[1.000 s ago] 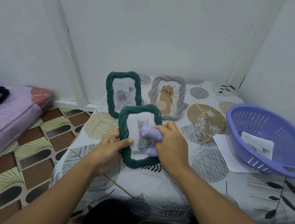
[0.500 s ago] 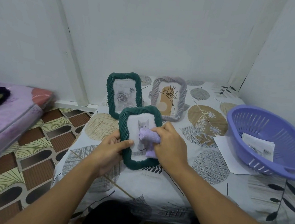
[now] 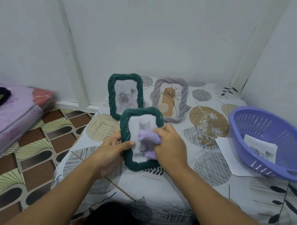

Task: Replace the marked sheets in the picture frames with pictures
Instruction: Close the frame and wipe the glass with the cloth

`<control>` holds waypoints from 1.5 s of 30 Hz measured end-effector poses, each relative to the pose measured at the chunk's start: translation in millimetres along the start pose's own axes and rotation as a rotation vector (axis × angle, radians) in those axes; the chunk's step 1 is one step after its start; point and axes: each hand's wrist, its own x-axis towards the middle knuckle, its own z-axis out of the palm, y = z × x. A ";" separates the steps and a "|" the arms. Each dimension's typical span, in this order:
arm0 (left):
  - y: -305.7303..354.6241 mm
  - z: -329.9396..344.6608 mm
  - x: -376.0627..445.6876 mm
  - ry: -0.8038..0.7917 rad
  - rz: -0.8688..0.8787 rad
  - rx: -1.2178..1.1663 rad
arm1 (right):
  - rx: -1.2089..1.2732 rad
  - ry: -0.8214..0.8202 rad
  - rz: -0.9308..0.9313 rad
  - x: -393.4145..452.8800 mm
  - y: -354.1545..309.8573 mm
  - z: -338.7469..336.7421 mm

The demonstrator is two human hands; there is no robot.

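Note:
A dark green picture frame [image 3: 130, 158] with a grey kitten picture is tilted up over the table's near middle. My left hand [image 3: 111, 150] grips its left edge, thumb across the front rim. My right hand [image 3: 169, 148] holds a crumpled lilac cloth [image 3: 148, 138] pressed against the glass over the kitten. Behind it stand a second green frame [image 3: 112, 96] with a rose picture and a grey frame [image 3: 182, 99] with a plant drawing. A white sheet [image 3: 230, 156] lies on the table, partly under the basket.
A purple slotted basket [image 3: 286, 170] at the right holds a printed sheet [image 3: 262, 150]. The table has a leaf-patterned cloth [image 3: 200, 184] and sits in a white wall corner. A purple mattress [image 3: 1, 128] lies at the left on a patterned floor.
My right hand has slid the lilac cloth slightly down and left over the glass, uncovering the kitten's face. The frame stays in my left hand.

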 end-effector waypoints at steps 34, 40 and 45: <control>0.4 1.4 -1.0 -0.002 0.004 -0.014 | 0.014 -0.060 0.031 -5.1 6.0 -0.1; 0.2 0.9 0.0 0.011 -0.003 -0.020 | -0.011 -0.139 -0.018 -8.7 -0.6 0.8; 1.2 3.9 -1.7 0.025 -0.004 -0.024 | 0.108 -0.020 0.134 -0.3 14.1 -6.3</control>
